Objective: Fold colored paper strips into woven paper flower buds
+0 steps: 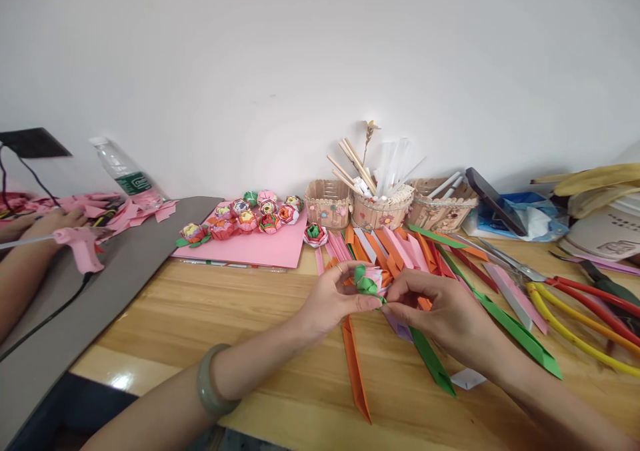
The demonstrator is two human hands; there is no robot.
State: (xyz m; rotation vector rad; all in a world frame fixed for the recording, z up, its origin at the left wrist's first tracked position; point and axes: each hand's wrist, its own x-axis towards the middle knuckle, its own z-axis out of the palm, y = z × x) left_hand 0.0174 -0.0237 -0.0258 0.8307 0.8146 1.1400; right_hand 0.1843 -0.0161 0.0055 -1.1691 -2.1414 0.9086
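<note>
A small folded paper flower, with green outer leaves and pale pink petals, is held above the table. My left hand grips it from the left between thumb and fingers. On its lower right edge, my right hand pinches a bit of green paper at the flower's base. Beneath and behind both hands spread folded paper strips in orange, pink, purple and green. A single orange strip lies below my left hand, and a green strip extends under my right wrist.
Finished paper flowers rest on a pink sheet. Decorated baskets hold sticks and tubes. Scissors with red handles lie at right. A co-worker's hand is at far left beside a pink glue gun and a bottle.
</note>
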